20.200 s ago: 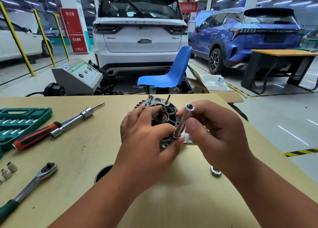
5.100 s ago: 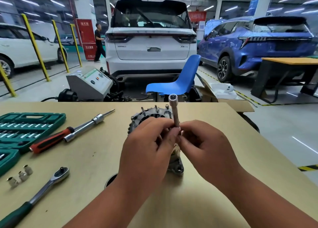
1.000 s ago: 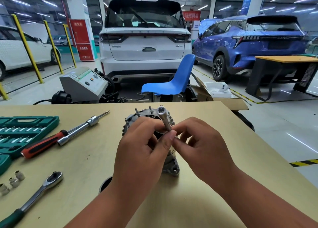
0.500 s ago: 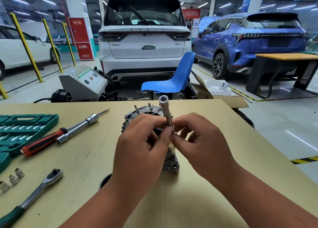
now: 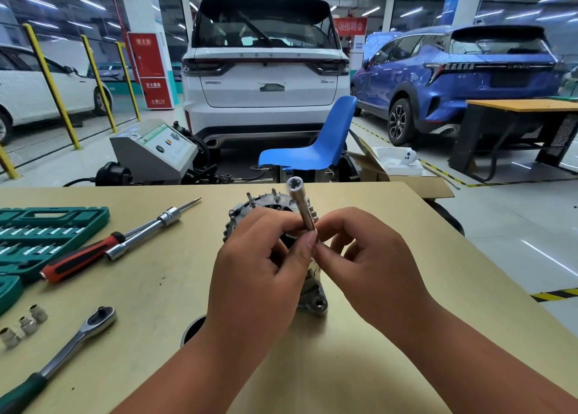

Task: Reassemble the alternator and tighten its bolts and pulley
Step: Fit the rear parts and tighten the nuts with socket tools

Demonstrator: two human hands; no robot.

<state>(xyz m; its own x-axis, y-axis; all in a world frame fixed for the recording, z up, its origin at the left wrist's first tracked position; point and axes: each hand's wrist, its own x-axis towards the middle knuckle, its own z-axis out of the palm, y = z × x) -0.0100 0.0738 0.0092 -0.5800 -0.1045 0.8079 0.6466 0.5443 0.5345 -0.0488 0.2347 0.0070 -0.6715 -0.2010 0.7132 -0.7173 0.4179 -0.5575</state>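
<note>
Steel, that long socket [image 5: 301, 207]: who has hold of it? asks one.

Both hands, says the other. The left hand [image 5: 259, 276] pinches its shaft between thumb and curled fingers, and the right hand [image 5: 372, 266] pinches lower down with its fingertips. It stands tilted over the alternator [image 5: 266, 202], which sits on the table [image 5: 175, 288] right beneath both hands.

And to do it well?

Its lower end is hidden, so this is a guess: keep it square on the bolt, spin by finger until the thread bites, then take the ratchet [image 5: 78, 341] lying to the left.

Around them?

Pale wooden top, a green tool case [image 5: 47, 232], a red-handled screwdriver [image 5: 81, 258]. Beyond are a blue chair [image 5: 316, 144], a white car [image 5: 266, 69] and a blue car [image 5: 463, 72] in a garage.
</note>
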